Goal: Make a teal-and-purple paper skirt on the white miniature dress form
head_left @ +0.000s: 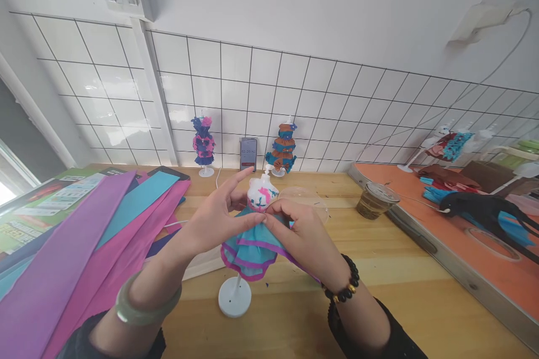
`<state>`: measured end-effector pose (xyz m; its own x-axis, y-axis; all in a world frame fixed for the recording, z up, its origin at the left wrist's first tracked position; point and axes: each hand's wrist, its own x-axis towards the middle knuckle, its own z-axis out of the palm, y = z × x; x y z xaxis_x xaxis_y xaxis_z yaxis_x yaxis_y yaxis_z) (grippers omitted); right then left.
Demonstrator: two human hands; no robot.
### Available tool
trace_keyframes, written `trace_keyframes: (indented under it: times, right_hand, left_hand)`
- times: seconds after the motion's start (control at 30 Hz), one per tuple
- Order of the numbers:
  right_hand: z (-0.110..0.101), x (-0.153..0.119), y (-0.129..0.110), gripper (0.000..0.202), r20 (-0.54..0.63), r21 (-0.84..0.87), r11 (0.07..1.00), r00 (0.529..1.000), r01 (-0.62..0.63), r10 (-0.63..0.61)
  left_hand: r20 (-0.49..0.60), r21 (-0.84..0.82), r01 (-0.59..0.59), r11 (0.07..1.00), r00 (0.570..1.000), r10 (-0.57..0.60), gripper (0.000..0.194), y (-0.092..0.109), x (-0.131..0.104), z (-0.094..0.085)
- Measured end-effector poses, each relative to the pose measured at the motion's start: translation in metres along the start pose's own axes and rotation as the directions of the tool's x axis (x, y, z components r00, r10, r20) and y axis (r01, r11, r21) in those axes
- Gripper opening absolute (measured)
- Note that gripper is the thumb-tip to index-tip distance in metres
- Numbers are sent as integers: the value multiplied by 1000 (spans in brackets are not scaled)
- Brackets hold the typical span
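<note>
A small white dress-form mannequin with pink and teal marks on its torso stands on a round white base. Around its waist hangs a ruffled light-blue skirt, apparently of crepe paper, with purple edging. My left hand reaches round the form from the left, its thumb pressing the skirt's top at the waist; its other fingers are partly behind the form. From the right, my right hand pinches the skirt's waist, thumb tip close to the left thumb. A purple-edged strip trails beneath the right hand.
Purple, blue and pink paper sheets lie at left. Two dressed mini forms, one navy and pink, one brown and teal, flank a phone by the tiled wall. A lidded cup and a glue gun are at right.
</note>
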<state>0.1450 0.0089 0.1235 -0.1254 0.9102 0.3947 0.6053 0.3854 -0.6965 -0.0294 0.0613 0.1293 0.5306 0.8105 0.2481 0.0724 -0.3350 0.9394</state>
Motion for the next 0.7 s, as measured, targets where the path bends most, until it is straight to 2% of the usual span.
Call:
trace_keyframes:
  times: [0.13, 0.27, 0.37, 0.5, 0.63, 0.7]
  right_hand:
    - [1, 1, 2, 13, 17, 32, 999, 1000, 5, -5]
    - [-4, 2, 2, 16, 84, 56, 998, 996, -21, 16]
    - [-10, 1, -1, 13, 37, -20, 1000, 999, 9, -8]
    - [-9, -3, -9, 9, -105, -180, 967, 974, 182, -202]
    - [4, -5, -14, 13, -43, -374, 854, 913, 362, -406]
    - [13, -5, -13, 12, -17, -481, 775, 880, 409, -475]
  left_hand:
    - [-3, -14, 1, 1000, 1000, -1, 79, -5, 1, -1]
    - [14, -35, 25, 999, 1000, -24, 78, -5, 1, -3]
    - [-21, -28, 37, 999, 999, -38, 79, -4, 2, -4]
    - [-106, -43, 68, 997, 992, -72, 80, 1, 3, -1]
    - [-190, -94, 112, 989, 973, -128, 77, 8, 4, 1]
    - [-209, -114, 124, 986, 967, -146, 76, 8, 4, 1]
